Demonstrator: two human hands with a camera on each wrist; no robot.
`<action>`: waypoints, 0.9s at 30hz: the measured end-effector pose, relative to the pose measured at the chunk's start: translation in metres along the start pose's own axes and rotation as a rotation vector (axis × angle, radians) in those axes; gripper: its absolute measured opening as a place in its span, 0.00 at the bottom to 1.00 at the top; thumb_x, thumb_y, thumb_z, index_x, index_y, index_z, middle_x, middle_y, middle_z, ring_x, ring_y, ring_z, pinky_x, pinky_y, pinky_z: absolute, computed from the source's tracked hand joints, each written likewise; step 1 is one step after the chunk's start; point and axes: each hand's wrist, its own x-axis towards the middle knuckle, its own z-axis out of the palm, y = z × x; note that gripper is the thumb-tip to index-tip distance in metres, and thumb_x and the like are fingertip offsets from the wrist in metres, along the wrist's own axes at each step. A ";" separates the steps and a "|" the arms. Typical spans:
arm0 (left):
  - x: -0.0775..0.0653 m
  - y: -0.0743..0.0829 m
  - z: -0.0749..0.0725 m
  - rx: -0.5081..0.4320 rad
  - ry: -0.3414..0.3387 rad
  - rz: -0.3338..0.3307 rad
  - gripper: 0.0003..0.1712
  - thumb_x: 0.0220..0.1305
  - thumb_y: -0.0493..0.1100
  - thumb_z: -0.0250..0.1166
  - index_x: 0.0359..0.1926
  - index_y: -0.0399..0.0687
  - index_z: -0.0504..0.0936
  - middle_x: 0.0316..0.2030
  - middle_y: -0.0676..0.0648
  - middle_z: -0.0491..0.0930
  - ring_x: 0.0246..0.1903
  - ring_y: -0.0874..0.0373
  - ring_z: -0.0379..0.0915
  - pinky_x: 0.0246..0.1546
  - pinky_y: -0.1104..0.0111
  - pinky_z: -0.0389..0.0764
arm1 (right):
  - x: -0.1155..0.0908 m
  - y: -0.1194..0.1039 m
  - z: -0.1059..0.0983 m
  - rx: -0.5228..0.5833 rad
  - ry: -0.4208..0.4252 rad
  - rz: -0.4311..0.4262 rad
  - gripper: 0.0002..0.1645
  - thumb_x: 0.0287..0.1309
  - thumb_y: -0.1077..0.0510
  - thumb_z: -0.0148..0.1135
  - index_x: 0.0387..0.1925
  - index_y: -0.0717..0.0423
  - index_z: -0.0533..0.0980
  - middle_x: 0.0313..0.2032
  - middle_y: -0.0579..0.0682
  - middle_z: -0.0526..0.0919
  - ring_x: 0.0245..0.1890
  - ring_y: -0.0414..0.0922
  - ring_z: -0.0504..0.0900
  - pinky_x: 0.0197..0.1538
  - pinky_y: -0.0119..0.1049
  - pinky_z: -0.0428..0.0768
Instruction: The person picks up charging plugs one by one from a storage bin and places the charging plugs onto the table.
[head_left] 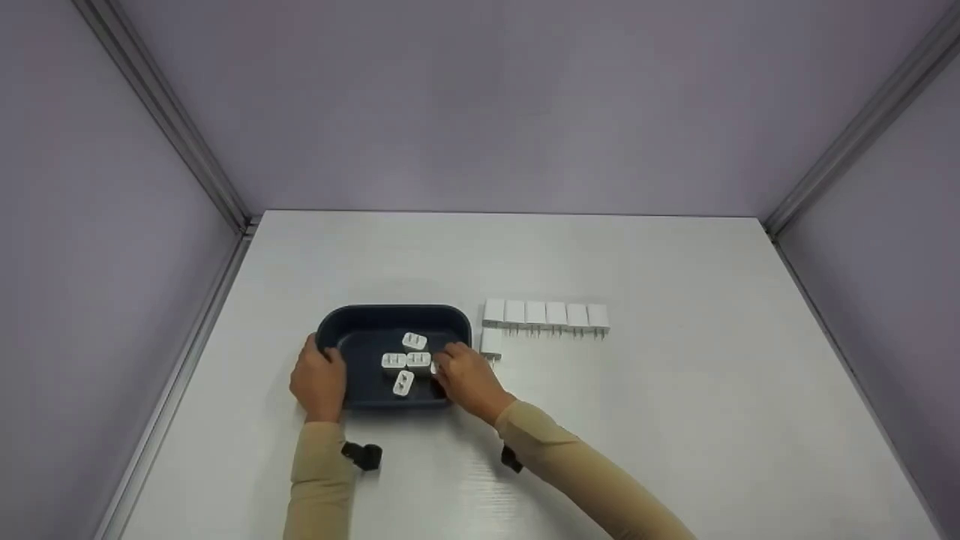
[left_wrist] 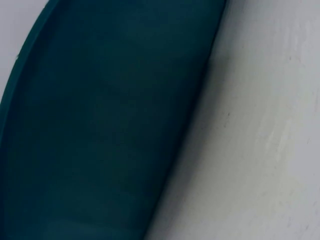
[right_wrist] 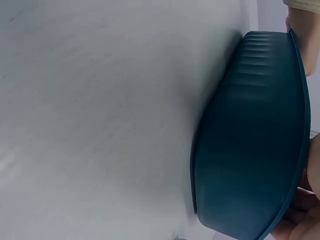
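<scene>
A dark blue tray (head_left: pixel 360 397) stands on the table with several white charger plugs (head_left: pixel 403 383) loose inside, prongs up. At its left end my left hand (head_left: pixel 319 381) grips the rim, thumb inside and fingers outside. My right hand (head_left: pixel 469 381) reaches over the right rim, its fingertips pinching a white charger plug (head_left: pixel 434 368) that they mostly cover. The left wrist view has only the tray's outer wall (left_wrist: pixel 105 120). In the right wrist view, fingers (right_wrist: pixel 300 205) show beyond the tray's rim; what they hold is hidden there.
Right of the tray, several white charger plugs (head_left: pixel 535 312) lie side by side in a row, prongs toward me. Another charger plug (head_left: pixel 491 343) begins a second row below the first one's left end. Walls enclose the white table (head_left: pixel 675 390) at the back and sides.
</scene>
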 end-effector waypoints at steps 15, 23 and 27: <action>0.001 0.000 0.001 0.010 0.025 0.022 0.23 0.65 0.37 0.53 0.58 0.28 0.74 0.50 0.27 0.80 0.42 0.31 0.80 0.41 0.44 0.79 | -0.007 0.001 -0.012 0.104 -0.001 0.054 0.09 0.55 0.62 0.67 0.40 0.57 0.82 0.34 0.48 0.81 0.36 0.42 0.81 0.41 0.32 0.81; 0.001 -0.001 0.001 0.013 0.004 0.008 0.23 0.66 0.38 0.53 0.59 0.28 0.73 0.50 0.27 0.80 0.43 0.31 0.80 0.42 0.43 0.78 | -0.016 0.003 -0.015 0.153 0.105 0.094 0.10 0.55 0.64 0.66 0.41 0.58 0.82 0.39 0.50 0.82 0.41 0.42 0.83 0.44 0.32 0.82; 0.001 0.001 -0.001 0.007 -0.007 -0.002 0.24 0.66 0.38 0.53 0.60 0.28 0.73 0.52 0.28 0.79 0.43 0.31 0.80 0.42 0.43 0.78 | -0.020 0.004 -0.016 0.163 0.166 0.094 0.12 0.54 0.64 0.67 0.42 0.58 0.81 0.40 0.50 0.82 0.40 0.42 0.83 0.42 0.31 0.82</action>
